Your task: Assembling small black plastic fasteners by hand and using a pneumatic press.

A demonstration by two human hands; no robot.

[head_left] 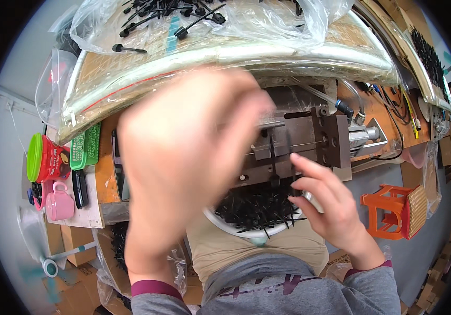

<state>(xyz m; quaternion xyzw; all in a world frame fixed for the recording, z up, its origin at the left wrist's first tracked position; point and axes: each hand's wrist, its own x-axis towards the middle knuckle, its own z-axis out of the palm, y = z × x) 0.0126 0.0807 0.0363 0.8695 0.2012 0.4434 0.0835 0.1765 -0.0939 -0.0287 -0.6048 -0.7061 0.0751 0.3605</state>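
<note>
My left hand point(178, 152) is raised close to the camera, large and smeared by motion; its fingers cannot be made out. It covers the left part of a dark metal fixture point(309, 139). A thin black plastic piece with a knobbed head point(273, 157) lies across the fixture. Just right of it, my right hand point(328, 202) has curled fingers at the fixture's near edge. A second thin black piece point(290, 147), faint with blur, runs up from these fingertips. Below the fixture, a white bowl point(225, 227) over my lap holds a heap of similar black pieces point(257, 207).
Above the fixture is a plastic-wrapped shelf point(225, 55) with loose black pieces. An air cylinder point(367, 135) and hoses sit right. An orange stool point(393, 212) stands on the floor. At left are a green basket point(85, 147), a red tub point(52, 160) and a pink mug point(60, 202).
</note>
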